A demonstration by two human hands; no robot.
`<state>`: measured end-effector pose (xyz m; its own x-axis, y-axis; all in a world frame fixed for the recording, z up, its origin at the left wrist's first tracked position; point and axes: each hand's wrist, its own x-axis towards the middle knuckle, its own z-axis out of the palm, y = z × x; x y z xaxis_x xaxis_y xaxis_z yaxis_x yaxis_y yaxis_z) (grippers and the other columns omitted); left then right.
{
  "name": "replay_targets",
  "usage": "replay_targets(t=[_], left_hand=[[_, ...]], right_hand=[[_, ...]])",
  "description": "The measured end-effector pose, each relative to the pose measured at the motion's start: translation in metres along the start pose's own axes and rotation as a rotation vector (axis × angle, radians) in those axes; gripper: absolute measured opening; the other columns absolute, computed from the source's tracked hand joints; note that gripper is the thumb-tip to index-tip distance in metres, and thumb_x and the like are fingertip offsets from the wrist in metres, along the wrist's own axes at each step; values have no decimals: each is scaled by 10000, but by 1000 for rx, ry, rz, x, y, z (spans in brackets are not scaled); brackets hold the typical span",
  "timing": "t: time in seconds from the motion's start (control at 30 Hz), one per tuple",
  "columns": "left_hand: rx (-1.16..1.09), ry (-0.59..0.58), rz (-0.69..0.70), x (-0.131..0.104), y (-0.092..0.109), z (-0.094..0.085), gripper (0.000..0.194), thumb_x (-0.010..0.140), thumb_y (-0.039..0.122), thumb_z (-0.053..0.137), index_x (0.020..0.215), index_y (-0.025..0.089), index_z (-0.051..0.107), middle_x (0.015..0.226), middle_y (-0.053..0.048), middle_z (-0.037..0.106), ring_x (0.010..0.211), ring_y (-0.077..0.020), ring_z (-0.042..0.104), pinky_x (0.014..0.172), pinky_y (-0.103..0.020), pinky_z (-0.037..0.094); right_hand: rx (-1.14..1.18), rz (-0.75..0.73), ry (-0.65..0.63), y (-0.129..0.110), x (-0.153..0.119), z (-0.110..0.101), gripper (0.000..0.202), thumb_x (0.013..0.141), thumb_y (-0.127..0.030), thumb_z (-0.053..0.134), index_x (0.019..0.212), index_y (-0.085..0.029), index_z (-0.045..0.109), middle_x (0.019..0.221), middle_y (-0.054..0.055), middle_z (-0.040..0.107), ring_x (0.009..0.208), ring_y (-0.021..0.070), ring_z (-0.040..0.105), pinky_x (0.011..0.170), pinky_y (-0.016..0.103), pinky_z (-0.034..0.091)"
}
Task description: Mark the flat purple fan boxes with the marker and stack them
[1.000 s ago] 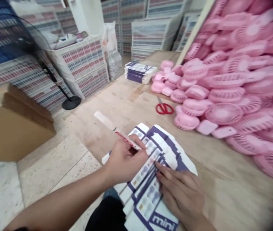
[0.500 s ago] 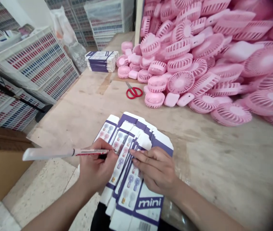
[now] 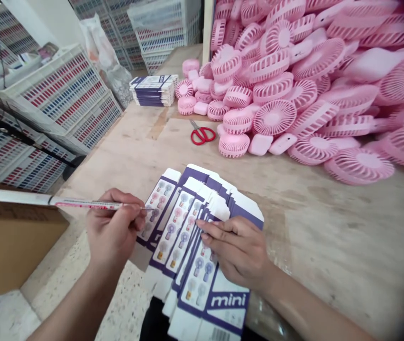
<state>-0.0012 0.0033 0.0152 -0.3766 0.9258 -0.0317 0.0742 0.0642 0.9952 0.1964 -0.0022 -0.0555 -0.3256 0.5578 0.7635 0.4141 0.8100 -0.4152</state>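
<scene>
Head view: left hand (image 3: 111, 232) pinches pen (image 3: 56, 202), fingers closed, tip on fanned boxes (image 3: 195, 237). Right hand (image 3: 239, 251) flat, fingers spread, pressing boxes, gripping nothing.

Single view from the camera worn on my head, looking forward and steeply down across the pale wooden worktable (image 3: 330, 227). My left hand (image 3: 113, 232) and right hand (image 3: 239, 251) sit close in the lower centre; the heap of pink plastic handheld fans (image 3: 294, 85) fills the farther upper right.
</scene>
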Motion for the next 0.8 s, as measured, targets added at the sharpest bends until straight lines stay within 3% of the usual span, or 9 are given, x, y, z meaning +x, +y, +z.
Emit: replay_targets(t=[0.13,0.3,0.63,0.73,0.8], left_hand=[[298,1,-32,12,-7,-6,64,666,131,547,642,184,519,464,52,522,404,-84,452,390,-186,322],[526,47,79,10,-15,-5,51,680,148,518,641,180,523,466,54,478,432,-85,445,404,-182,317],[610,46,88,8,-13,-2,40,672,194,543,637,176,534,464,48,478,423,-84,436,394,-183,298],[456,58,-43,12,-7,-5,26,664,183,537,685,169,544,464,47,489,405,-81,433,380,-176,305],[316,-63,-194,18,0,-9,181,658,172,543,836,154,574,479,49,504,380,-71,408,364,-171,293]], right_hand=[[8,-9,-8,0,-1,1,186,777,-44,505,824,-165,638,980,49,702,681,133,574,580,288,544],[21,-15,-29,2,-4,2,206,759,-28,510,848,-164,636,989,52,699,698,145,575,592,297,559],[36,-15,-37,3,-5,2,222,735,-10,523,842,-169,634,979,69,701,703,154,593,594,302,561],[33,-21,-39,4,-7,1,215,737,-10,526,846,-160,634,991,73,697,702,150,580,602,304,557],[27,-21,-44,4,-8,1,215,737,-8,537,850,-162,635,997,73,695,691,147,574,592,301,546]])
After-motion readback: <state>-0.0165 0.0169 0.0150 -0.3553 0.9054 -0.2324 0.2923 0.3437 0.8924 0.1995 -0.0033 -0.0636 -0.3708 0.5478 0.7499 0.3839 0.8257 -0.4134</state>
